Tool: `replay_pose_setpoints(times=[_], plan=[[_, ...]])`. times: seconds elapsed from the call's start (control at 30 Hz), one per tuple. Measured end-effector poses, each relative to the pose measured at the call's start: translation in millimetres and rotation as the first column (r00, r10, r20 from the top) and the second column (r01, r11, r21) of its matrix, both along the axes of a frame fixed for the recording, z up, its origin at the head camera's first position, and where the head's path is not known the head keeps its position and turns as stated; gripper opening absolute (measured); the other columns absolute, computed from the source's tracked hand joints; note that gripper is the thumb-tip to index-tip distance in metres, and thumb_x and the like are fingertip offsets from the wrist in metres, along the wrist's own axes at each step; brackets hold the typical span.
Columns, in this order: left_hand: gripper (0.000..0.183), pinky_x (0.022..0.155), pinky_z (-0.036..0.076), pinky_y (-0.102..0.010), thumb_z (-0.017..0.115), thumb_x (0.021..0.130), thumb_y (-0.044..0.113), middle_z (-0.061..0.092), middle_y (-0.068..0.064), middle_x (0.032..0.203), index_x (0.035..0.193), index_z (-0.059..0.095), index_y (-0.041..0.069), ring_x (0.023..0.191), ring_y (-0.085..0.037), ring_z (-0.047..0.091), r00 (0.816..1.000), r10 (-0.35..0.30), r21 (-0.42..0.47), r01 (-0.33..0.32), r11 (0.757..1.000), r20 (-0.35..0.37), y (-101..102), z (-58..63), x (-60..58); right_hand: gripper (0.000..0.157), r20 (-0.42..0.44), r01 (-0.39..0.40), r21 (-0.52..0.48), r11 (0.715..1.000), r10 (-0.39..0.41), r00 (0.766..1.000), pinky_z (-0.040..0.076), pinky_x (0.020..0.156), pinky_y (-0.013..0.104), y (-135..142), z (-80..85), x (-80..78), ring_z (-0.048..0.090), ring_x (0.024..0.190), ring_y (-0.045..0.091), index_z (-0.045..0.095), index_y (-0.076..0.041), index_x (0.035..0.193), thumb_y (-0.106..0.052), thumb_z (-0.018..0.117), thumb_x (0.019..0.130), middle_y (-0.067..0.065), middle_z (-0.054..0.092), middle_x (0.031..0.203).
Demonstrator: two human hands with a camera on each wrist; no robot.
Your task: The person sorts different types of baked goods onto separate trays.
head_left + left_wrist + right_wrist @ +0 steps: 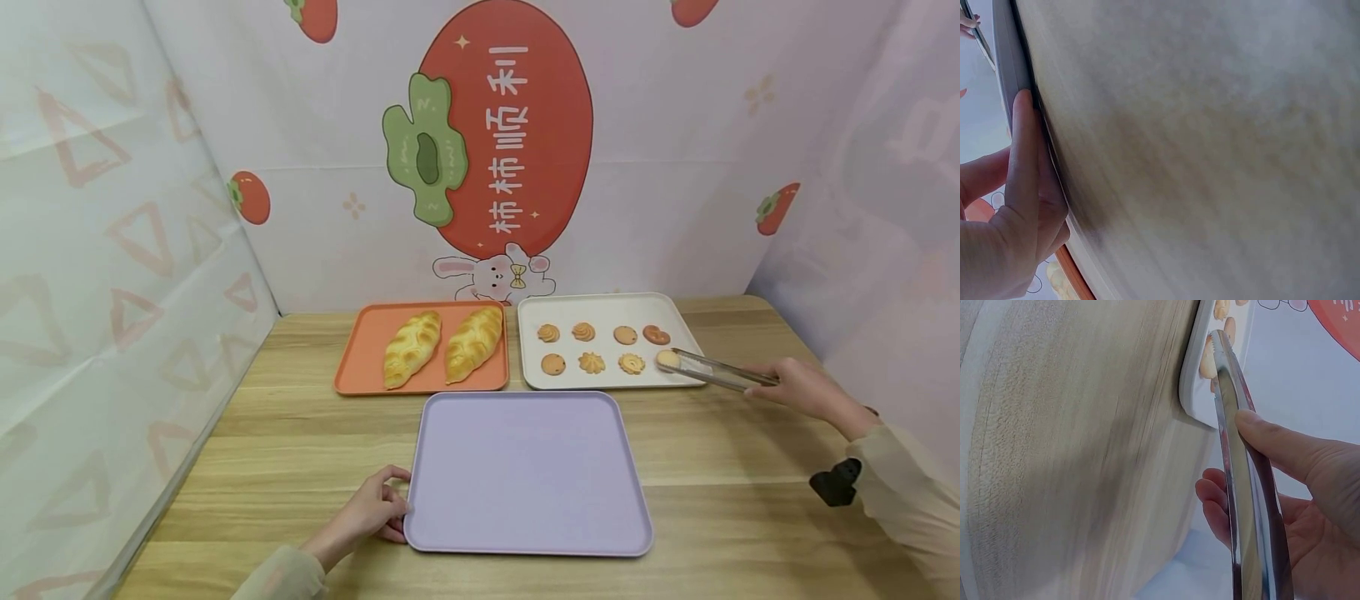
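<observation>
In the head view my right hand [806,387] holds metal tongs [723,371] at the right. Their tips are spread about a round pale cookie [667,359] on the white tray [534,379]; whether both touch it I cannot tell. In the right wrist view the thumb lies along one arm of the tongs [1244,462], with the fingers at the other. My left hand [373,506] rests against the left edge of a purple tray [525,475], its fingers loosely bent. The left wrist view shows a straight digit touching that tray's side [1010,56].
Several other cookies [592,362] sit in two rows on the white tray. To its left, an orange tray [367,350] bears two long braided breads [412,348]. All the trays lie on a wooden table [300,442]. A printed cloth [322,250] hangs behind, with more cloth at both sides.
</observation>
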State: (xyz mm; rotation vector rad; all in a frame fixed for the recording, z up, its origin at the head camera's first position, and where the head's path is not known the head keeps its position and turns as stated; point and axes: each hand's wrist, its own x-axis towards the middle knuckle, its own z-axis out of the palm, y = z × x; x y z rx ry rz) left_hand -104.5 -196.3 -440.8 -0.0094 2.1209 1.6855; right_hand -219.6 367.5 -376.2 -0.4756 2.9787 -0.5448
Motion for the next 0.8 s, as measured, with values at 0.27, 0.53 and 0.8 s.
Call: replay_pose_setpoints(times=[0.27, 0.53, 0.8], plan=[[0.042, 0.049, 0.055, -0.035, 0.048, 0.076, -0.010, 0.049, -0.006, 0.067, 0.114, 0.031, -0.012, 0.050, -0.014, 0.055, 1.000, -0.001, 0.001, 0.001, 1.000, -0.001, -0.2, 0.0, 0.0, 0.052, 0.010, 0.007, 0.010, 1.000, -0.007, 1.000, 0.024, 0.041, 0.022, 0.7, -2.6, -1.3, 0.029, 0.048, 0.008, 0.050, 0.011, 0.116, -0.021, 0.064, 0.078, 0.023, 0.062, 0.083], [0.042, 0.048, 0.055, -0.035, 0.048, 0.076, -0.010, 0.049, -0.006, 0.067, 0.114, 0.031, -0.012, 0.050, -0.015, 0.055, 1.000, 0.002, 0.001, -0.002, 1.000, -0.001, 0.1, -0.1, -0.1, 0.055, 0.048, 0.024, -0.010, 1.000, -0.023, 0.999, 0.025, 0.039, 0.021, 2.1, -5.8, -0.2, 0.025, 0.044, 0.007, 0.047, 0.012, 0.119, -0.021, 0.064, 0.078, 0.027, 0.060, 0.089], [0.042, 0.048, 0.055, -0.035, 0.048, 0.076, -0.010, 0.050, -0.006, 0.067, 0.115, 0.030, -0.012, 0.050, -0.014, 0.055, 1.000, 0.000, 0.003, 0.000, 1.000, -0.001, 0.2, 0.2, -0.3, 0.056, 0.046, 0.026, -0.043, 0.999, -0.024, 0.999, 0.028, 0.040, 0.023, 1.8, -8.3, 2.9, 0.029, 0.046, 0.007, 0.046, 0.012, 0.119, -0.023, 0.063, 0.079, 0.030, 0.058, 0.091]])
